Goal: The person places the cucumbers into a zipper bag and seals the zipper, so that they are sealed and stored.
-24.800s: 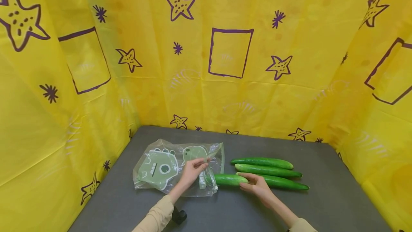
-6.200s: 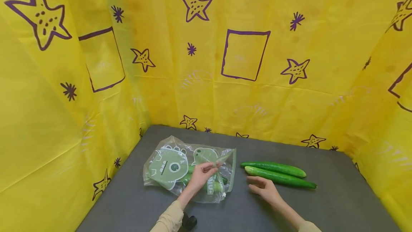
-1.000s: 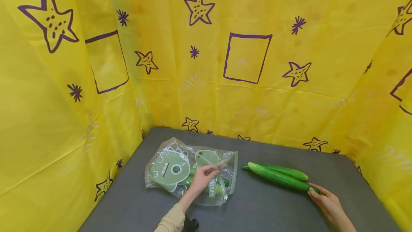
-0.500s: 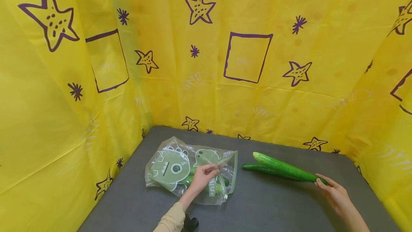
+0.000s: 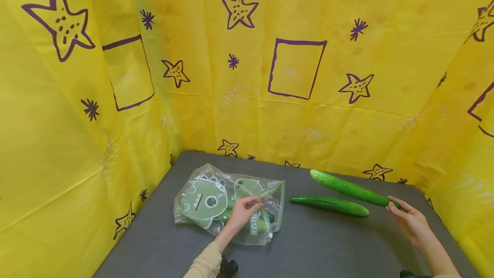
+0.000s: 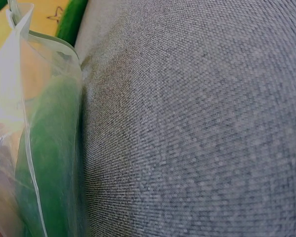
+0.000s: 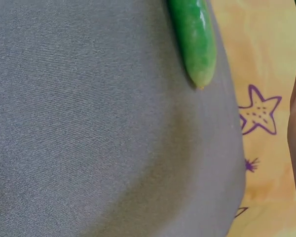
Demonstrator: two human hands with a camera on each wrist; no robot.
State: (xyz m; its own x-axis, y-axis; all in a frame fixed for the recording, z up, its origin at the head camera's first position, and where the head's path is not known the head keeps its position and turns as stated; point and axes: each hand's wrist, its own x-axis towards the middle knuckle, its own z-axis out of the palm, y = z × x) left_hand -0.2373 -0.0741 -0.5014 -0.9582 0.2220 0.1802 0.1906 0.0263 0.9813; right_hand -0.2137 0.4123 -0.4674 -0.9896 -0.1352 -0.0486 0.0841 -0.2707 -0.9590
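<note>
A clear zip bag (image 5: 197, 222) with green cartoon prints lies on the left of the table, cucumbers showing inside it. My left hand (image 5: 241, 216) pinches the flap at its mouth, on the bag's right side. In the left wrist view, a cucumber (image 6: 49, 148) shows through the plastic. My right hand (image 5: 411, 222) grips the dark end of a cucumber (image 5: 347, 188), whose pale end points left and away from me. Another cucumber (image 5: 328, 205) lies on the table between the bag and my right hand; its pale tip shows in the right wrist view.
The grey table (image 5: 308, 252) reaches back to a yellow curtain (image 5: 239, 115) with purple stars, which also hangs along both sides. A small black object (image 5: 230, 268) is beside my left sleeve at the bottom edge.
My right hand has moved right and away from me, and the cucumber in it has come apart from the one on the table. The left hand and the bag have stayed put.
</note>
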